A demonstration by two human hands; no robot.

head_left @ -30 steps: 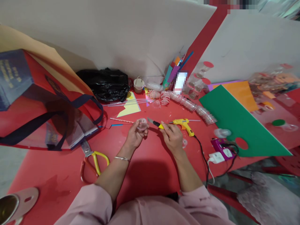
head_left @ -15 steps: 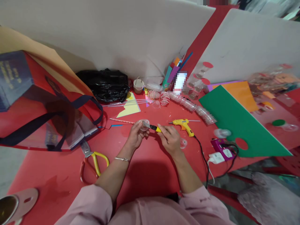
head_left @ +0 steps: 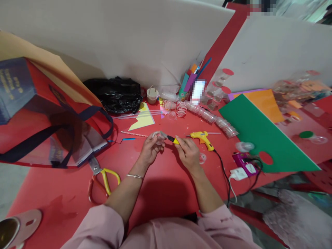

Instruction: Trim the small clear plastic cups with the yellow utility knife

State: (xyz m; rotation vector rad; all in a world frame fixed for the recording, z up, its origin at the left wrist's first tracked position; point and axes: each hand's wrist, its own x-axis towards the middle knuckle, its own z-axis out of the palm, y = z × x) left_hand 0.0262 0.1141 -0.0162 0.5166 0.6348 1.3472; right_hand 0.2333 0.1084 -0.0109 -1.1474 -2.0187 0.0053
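Observation:
Near the middle of the red table, my left hand is closed around a small clear plastic cup. My right hand grips a yellow and black utility knife, its blade pointing left at the cup. Whether the blade touches the plastic I cannot make out. Right of my right hand lies a yellow glue gun with a black cord. A clear plastic piece rests just beside my right hand. A red and white striped straw lies beyond my left hand.
Scissors with red and yellow handles lie left of my left forearm, below a large red bag. Stacked clear cups and a black plastic bag line the back. A green board and purple power strip are at right.
The blade has shifted slightly and the clear cup is turned in my left hand, so more of it shows. Both hands keep their hold. The view has moved slightly.

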